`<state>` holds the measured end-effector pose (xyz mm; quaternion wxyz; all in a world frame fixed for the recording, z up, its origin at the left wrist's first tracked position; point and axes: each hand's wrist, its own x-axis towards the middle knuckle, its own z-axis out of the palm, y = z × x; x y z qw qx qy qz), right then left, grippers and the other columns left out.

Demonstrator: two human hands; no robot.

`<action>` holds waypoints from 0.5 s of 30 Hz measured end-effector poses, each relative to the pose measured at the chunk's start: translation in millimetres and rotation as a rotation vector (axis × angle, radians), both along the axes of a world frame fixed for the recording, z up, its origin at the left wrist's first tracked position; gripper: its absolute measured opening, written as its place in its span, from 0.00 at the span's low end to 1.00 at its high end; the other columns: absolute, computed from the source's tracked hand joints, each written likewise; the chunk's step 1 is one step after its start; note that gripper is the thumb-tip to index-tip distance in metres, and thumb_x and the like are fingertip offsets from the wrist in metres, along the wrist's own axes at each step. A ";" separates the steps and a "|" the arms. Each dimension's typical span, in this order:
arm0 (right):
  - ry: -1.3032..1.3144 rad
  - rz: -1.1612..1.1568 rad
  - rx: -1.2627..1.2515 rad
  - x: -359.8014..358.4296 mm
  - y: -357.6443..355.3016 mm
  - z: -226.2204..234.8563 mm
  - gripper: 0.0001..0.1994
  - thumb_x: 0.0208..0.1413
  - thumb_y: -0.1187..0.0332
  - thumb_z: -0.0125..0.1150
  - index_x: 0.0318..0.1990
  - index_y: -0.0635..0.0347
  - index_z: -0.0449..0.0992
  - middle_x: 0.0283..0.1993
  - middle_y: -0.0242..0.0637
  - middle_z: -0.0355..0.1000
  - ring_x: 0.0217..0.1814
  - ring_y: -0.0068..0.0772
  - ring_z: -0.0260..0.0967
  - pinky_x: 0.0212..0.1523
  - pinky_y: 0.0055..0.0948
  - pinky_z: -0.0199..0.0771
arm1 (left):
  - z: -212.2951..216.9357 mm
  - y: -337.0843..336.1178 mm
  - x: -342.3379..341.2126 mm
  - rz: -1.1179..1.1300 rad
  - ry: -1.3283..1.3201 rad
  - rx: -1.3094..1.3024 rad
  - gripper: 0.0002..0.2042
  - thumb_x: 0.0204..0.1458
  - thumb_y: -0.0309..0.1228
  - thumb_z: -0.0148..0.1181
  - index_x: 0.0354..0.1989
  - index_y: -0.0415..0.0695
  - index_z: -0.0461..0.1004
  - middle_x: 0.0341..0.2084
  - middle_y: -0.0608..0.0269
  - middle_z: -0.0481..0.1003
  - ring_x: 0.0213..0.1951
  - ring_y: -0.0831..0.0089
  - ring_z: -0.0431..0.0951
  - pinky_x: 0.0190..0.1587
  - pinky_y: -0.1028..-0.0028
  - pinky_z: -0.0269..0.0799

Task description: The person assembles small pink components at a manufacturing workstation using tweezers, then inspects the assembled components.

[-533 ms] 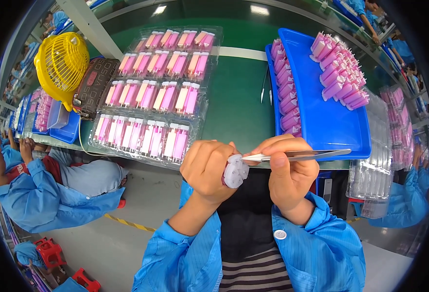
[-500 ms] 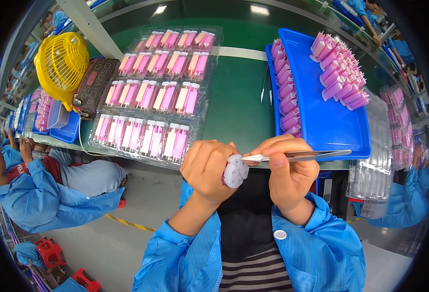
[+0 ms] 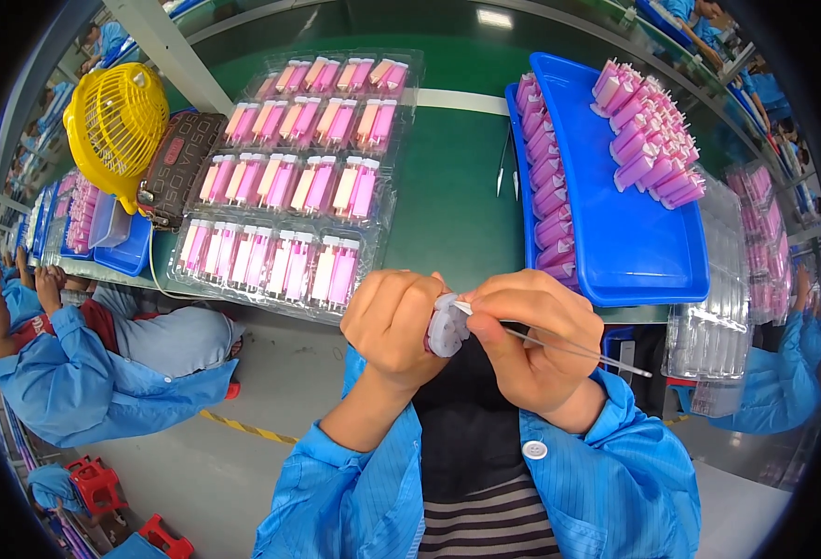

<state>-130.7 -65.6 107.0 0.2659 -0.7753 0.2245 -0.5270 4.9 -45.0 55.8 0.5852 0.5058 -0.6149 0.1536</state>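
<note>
My left hand (image 3: 390,326) is closed around a pink part with a translucent white end piece (image 3: 447,330) that faces my right hand. The fingers hide most of its body. My right hand (image 3: 539,340) pinches slim metal tweezers (image 3: 573,348), whose pale tip touches the upper edge of the white end piece. The back end of the tweezers sticks out to the right, past my palm. Whether the tip grips anything small cannot be made out. Both hands are held at the near edge of the green table (image 3: 447,186).
Left of centre, a clear blister tray (image 3: 379,210) holds rows of pink-and-cream parts. Stacked blue trays (image 3: 615,270) with pink parts stand on the right. More tweezers (image 3: 502,168) lie beside them. A yellow basket (image 3: 117,121) and brown bag (image 3: 182,163) sit far left, near a seated person (image 3: 103,354).
My right hand has tilted the tweezers, so their back end now points lower and to the right. The tip remains at the white end piece. My left hand has barely shifted.
</note>
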 end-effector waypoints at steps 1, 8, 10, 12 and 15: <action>0.000 0.001 -0.001 -0.6 -1.4 -1.6 0.07 0.47 0.77 0.69 0.33 0.66 0.78 0.31 0.44 0.77 0.31 0.37 0.76 0.30 0.25 0.74 | -0.2 0.6 0.2 -0.028 0.029 0.033 0.08 0.34 0.18 0.66 0.21 0.41 0.71 0.18 0.61 0.71 0.21 0.63 0.72 0.21 0.70 0.65; -0.413 0.100 0.273 -0.3 2.6 -18.9 0.07 0.54 0.74 0.66 0.36 0.69 0.78 0.33 0.46 0.78 0.34 0.37 0.77 0.35 0.27 0.77 | 5.9 3.4 -3.8 -0.171 0.194 0.100 0.11 0.33 0.17 0.68 0.24 0.41 0.71 0.18 0.61 0.71 0.21 0.62 0.71 0.22 0.69 0.64; -0.376 0.094 0.244 -0.5 2.1 -17.9 0.07 0.54 0.74 0.66 0.37 0.70 0.78 0.34 0.47 0.78 0.35 0.36 0.77 0.36 0.27 0.77 | 5.6 3.9 -3.6 -0.170 0.201 0.103 0.11 0.33 0.17 0.67 0.24 0.41 0.71 0.18 0.61 0.71 0.21 0.62 0.71 0.22 0.69 0.64; -0.295 0.069 0.172 -0.7 1.0 -16.2 0.07 0.53 0.75 0.67 0.36 0.69 0.78 0.34 0.47 0.78 0.35 0.37 0.78 0.36 0.27 0.77 | 4.7 4.0 -3.6 -0.167 0.209 0.107 0.11 0.33 0.17 0.67 0.24 0.41 0.71 0.18 0.61 0.71 0.21 0.62 0.71 0.22 0.69 0.64; -0.276 0.056 0.159 -0.9 0.8 -15.6 0.07 0.52 0.75 0.68 0.37 0.69 0.78 0.34 0.47 0.78 0.35 0.37 0.78 0.35 0.26 0.77 | 3.7 3.8 -3.5 -0.168 0.206 0.110 0.11 0.34 0.17 0.67 0.24 0.41 0.71 0.18 0.61 0.71 0.21 0.62 0.71 0.22 0.69 0.64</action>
